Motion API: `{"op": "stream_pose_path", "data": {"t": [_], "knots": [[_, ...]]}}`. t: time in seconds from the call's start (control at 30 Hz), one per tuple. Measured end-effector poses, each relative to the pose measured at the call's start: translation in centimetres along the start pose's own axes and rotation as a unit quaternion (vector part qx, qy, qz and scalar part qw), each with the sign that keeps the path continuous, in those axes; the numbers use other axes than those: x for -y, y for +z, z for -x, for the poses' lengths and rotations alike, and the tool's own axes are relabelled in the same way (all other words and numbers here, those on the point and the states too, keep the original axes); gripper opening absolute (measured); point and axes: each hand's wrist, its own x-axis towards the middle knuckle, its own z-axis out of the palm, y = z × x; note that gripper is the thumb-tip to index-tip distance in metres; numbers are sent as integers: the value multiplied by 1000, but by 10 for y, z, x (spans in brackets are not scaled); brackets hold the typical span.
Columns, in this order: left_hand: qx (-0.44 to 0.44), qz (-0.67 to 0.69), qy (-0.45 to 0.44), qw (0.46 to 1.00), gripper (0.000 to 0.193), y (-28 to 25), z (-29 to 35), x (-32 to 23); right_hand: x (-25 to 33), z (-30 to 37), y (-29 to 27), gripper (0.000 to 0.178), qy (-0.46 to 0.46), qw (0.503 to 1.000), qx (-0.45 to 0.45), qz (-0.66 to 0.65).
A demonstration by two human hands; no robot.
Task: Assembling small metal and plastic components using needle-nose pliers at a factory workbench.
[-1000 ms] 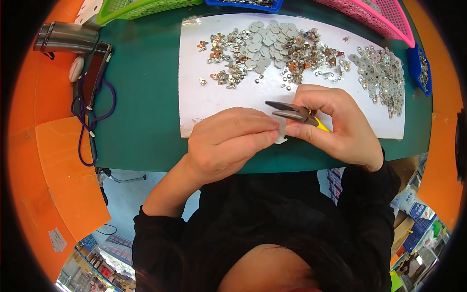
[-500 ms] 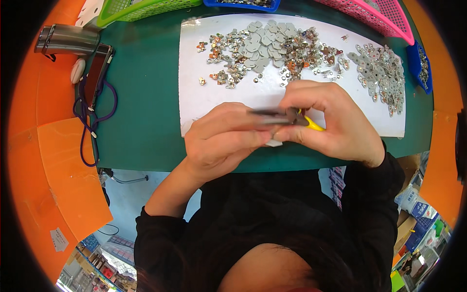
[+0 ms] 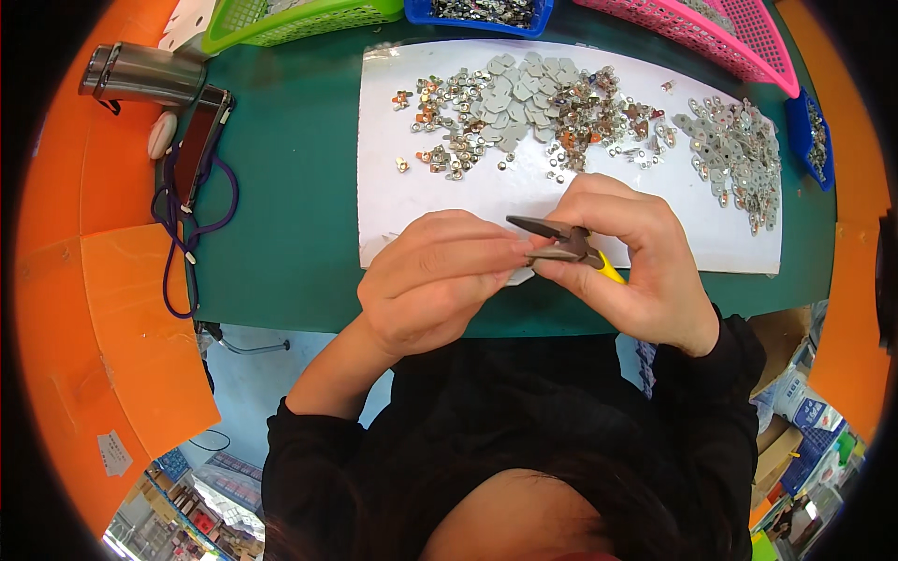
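My right hand (image 3: 636,248) is closed around long-nose pliers (image 3: 578,247) with dark jaws and a yellow handle. The jaws stand apart and point left toward my left hand (image 3: 435,276). Between the thumb and fingers of that hand is a small grey plate (image 3: 520,277), mostly covered by the fingertips. The lower jaw lies close by the left fingertips; whether it touches the plate is hidden. Beyond my hands, a pile of grey plates (image 3: 524,93) lies on a white board (image 3: 412,201), with small metal fittings (image 3: 585,140) scattered around it.
Another heap of small metal pieces (image 3: 739,154) covers the board's right side. Along the far edge stand a green basket (image 3: 309,28), a blue tray (image 3: 477,23) and a pink basket (image 3: 692,47). A steel flask (image 3: 145,73) and a corded phone (image 3: 198,150) are at left.
The pliers' jaws, blurred before, now show clearly spread apart. My right hand has turned slightly and come a little lower. The whole view has shifted slightly.
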Motion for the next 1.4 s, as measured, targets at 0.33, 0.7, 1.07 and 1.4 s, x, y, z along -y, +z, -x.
{"op": "stream_pose_path", "data": {"t": [0.33, 0.7, 1.07, 1.4], "knots": [[-43, 67, -95, 992, 16, -1, 6, -2, -9, 5, -14, 44, -207, 869, -147, 424], [-85, 126, -163, 975, 14, 7, 13, -4, -7, 6, -11, 39, -242, 823, -146, 493], [-110, 76, -108, 985, 21, 7, 7, -2, -6, 10, -11, 38, -226, 821, -130, 507], [-37, 67, -66, 995, 19, 2, 3, -1, -9, 13, -14, 39, -195, 857, -71, 471]]}}
